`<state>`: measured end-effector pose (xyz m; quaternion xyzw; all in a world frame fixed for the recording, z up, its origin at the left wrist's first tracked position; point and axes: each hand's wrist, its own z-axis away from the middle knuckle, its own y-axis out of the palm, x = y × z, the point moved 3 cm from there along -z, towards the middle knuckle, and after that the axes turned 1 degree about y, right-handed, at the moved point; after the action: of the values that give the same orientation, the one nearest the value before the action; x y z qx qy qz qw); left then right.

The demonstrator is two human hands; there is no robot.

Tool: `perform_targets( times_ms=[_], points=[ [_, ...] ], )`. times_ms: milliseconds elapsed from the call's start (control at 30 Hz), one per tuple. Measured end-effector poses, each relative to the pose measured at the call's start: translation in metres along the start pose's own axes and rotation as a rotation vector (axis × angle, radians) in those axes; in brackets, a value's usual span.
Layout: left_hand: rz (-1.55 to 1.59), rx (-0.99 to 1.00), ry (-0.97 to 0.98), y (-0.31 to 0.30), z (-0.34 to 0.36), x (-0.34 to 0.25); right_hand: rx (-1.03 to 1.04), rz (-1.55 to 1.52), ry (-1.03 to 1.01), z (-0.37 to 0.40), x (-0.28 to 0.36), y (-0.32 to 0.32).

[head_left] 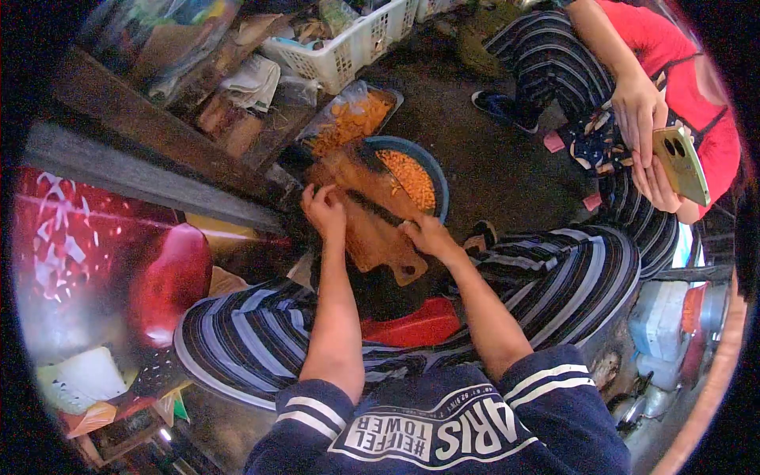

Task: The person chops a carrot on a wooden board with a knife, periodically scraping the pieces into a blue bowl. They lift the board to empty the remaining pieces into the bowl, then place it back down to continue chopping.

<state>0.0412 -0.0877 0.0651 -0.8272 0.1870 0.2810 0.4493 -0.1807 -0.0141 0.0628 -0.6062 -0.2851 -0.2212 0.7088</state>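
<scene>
A worn wooden chopping board (pixel 368 237) with a hole in its near end lies in front of me, between my knees. My left hand (pixel 326 210) is at the board's left edge with bent, closed fingers; what they hold, if anything, is too small to make out. My right hand (pixel 431 237) is closed at the right edge around a knife (pixel 378 207), whose dark blade seems to lie across the board. Just beyond, a blue basin (pixel 443 186) holds small diced orange pieces (pixel 412 178). Larger orange pieces (pixel 352 119) fill a metal tray (pixel 389 96) behind it.
A white plastic crate (pixel 340 59) stands at the back beside wooden planks (pixel 150 134) and a folded cloth (pixel 252 81). On the right, another person in a red top (pixel 649 36) holds a phone (pixel 681 162) in both hands. Plastic containers (pixel 661 317) are at lower right.
</scene>
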Motion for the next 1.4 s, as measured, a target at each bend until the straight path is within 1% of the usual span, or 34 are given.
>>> perform_targets(
  times_ms=[67, 100, 133, 200, 233, 267, 300, 333, 400, 533, 567, 633, 667, 700, 733, 867, 933, 1000, 1067, 1100, 1133, 1167, 1200, 1233, 1300, 1333, 1400],
  points=[
    [0.034, 0.001, -0.033, 0.001, 0.007, 0.012, -0.036, -0.041, 0.235, -0.004, -0.014, -0.010],
    [0.068, 0.003, -0.063, 0.002, 0.011, 0.017, -0.122, -0.046, 0.197, -0.003, -0.018, -0.020],
    [0.070, 0.000, -0.062, 0.003, 0.013, 0.021, -0.125, -0.044, 0.194, -0.002, -0.017, -0.029],
    [-0.028, 0.031, -0.093, 0.006, 0.019, 0.029, -0.176, 0.002, 0.343, -0.001, -0.016, -0.046],
    [-0.026, 0.030, -0.093, 0.005, 0.021, 0.028, -0.201, -0.050, 0.372, -0.002, -0.018, -0.047],
    [-0.018, 0.042, -0.138, 0.005, 0.024, 0.027, -0.202, -0.048, 0.372, 0.000, -0.018, -0.046],
    [-0.011, 0.054, -0.181, 0.004, 0.028, 0.026, -0.199, 0.034, 0.371, 0.001, -0.017, -0.043],
    [-0.009, 0.053, -0.178, 0.002, 0.030, 0.022, -0.197, 0.116, 0.368, 0.002, -0.016, -0.041],
    [-0.004, 0.053, -0.225, -0.001, 0.032, 0.015, -0.226, 0.144, 0.352, 0.003, -0.015, -0.038],
    [0.025, 0.049, -0.248, 0.001, 0.032, 0.020, -0.257, 0.233, 0.347, 0.006, -0.016, -0.036],
    [0.009, 0.073, -0.286, 0.001, 0.032, 0.020, -0.259, 0.233, 0.347, 0.004, -0.030, -0.027],
    [-0.007, 0.096, -0.325, -0.003, 0.031, 0.017, -0.290, -0.202, 0.463, 0.000, -0.057, -0.007],
    [-0.027, 0.139, -0.364, -0.006, 0.031, 0.015, -0.290, -0.202, 0.462, 0.004, -0.044, -0.018],
    [-0.046, 0.181, -0.403, -0.008, 0.031, 0.014, -0.204, -0.029, 0.445, 0.007, -0.032, -0.029],
    [-0.047, 0.180, -0.402, -0.007, 0.031, 0.015, -0.117, 0.143, 0.426, 0.010, -0.022, -0.035],
    [-0.062, 0.186, -0.387, -0.005, 0.032, 0.020, -0.051, 0.064, 0.465, 0.015, -0.018, -0.033],
    [-0.048, 0.190, -0.389, -0.003, 0.031, 0.021, -0.056, 0.092, 0.270, 0.021, -0.004, -0.026],
    [-0.107, 0.224, -0.385, -0.001, 0.029, 0.022, -0.091, 0.121, 0.259, 0.027, 0.004, -0.024],
    [-0.107, 0.232, -0.396, -0.004, 0.029, 0.020, 0.239, -0.021, 0.355, 0.031, 0.005, -0.015],
    [-0.105, 0.242, -0.404, -0.005, 0.028, 0.018, 0.201, -0.233, 0.324, 0.037, 0.009, -0.015],
    [-0.101, 0.242, -0.403, -0.002, 0.029, 0.020, 0.197, -0.230, 0.325, 0.035, -0.009, -0.004],
    [-0.112, 0.234, -0.391, 0.001, 0.029, 0.025, 0.231, -0.171, 0.285, 0.029, -0.045, 0.021],
    [-0.125, 0.225, -0.381, 0.002, 0.029, 0.030, 0.266, -0.113, 0.244, 0.026, -0.065, 0.035],
    [-0.124, 0.222, -0.382, 0.001, 0.026, 0.034, 0.266, -0.111, 0.242, 0.027, -0.059, 0.022],
    [0.071, 0.248, -0.471, 0.003, 0.022, 0.043, 0.380, -0.591, 0.262, 0.029, -0.022, -0.021],
    [0.068, 0.251, -0.478, 0.000, 0.020, 0.045, 0.437, -0.804, 0.357, 0.026, -0.013, -0.032],
    [0.810, 0.138, -0.819, 0.001, 0.012, 0.042, 0.435, -0.705, 0.405, 0.015, 0.016, -0.074]
  ],
)
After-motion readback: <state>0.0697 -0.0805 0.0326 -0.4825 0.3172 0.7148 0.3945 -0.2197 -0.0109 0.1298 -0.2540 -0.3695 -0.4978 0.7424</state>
